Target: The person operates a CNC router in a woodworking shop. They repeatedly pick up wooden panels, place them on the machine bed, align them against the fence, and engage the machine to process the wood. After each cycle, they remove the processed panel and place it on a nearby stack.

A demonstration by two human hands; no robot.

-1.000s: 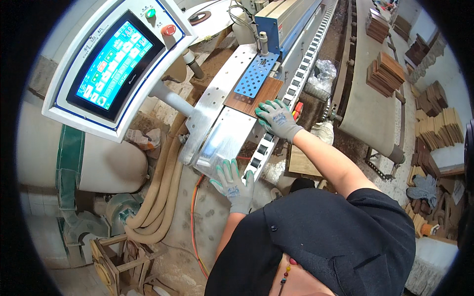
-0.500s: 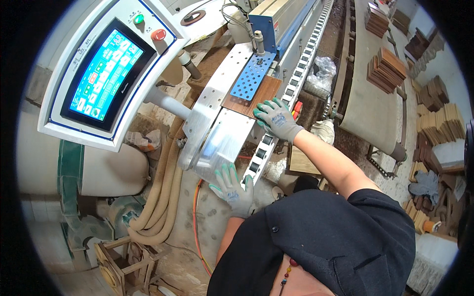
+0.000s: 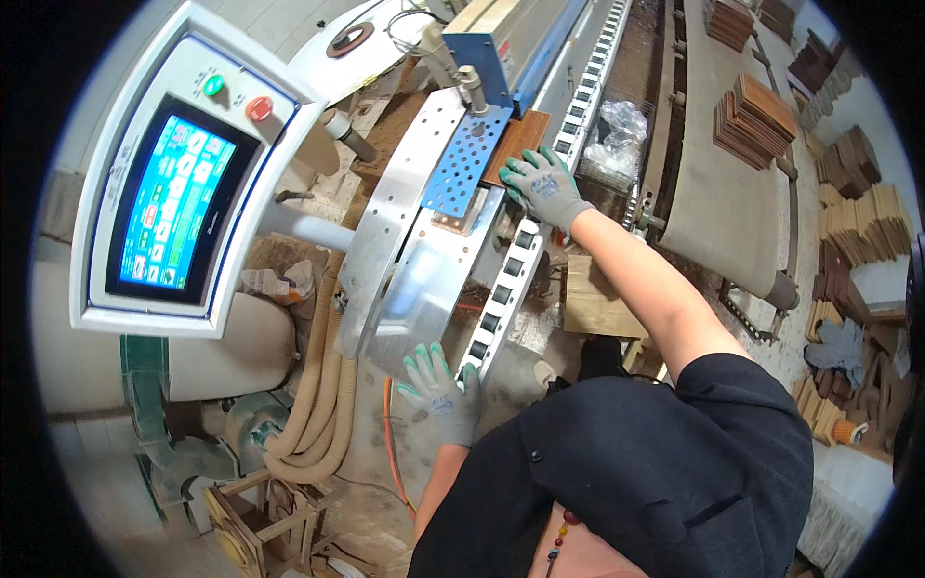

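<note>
My right hand (image 3: 547, 190), in a grey glove with green fingertips, rests its spread fingers on the near end of a brown wooden board (image 3: 521, 142). The board lies flat beside a blue perforated plate (image 3: 466, 162), partly hidden by it. My left hand (image 3: 442, 397), gloved alike, hovers with fingers apart by the near end of the metal worktable (image 3: 409, 306) and holds nothing. Between the worktable and my right arm runs a chain conveyor (image 3: 508, 280) with white links and dark pads.
A control panel with a lit screen (image 3: 175, 204) stands at the left. Beige hoses (image 3: 315, 414) hang beneath it. On the right, a belt conveyor (image 3: 718, 193) carries stacked boards (image 3: 754, 123). A wooden block (image 3: 599, 301) stands below my right forearm. Clear plastic wrap (image 3: 617, 138) lies beyond it.
The wooden board has moved farther away along the machine, and my right hand has moved forward with it. My left hand stays low, near the worktable's end. The whole view has shifted slightly.
</note>
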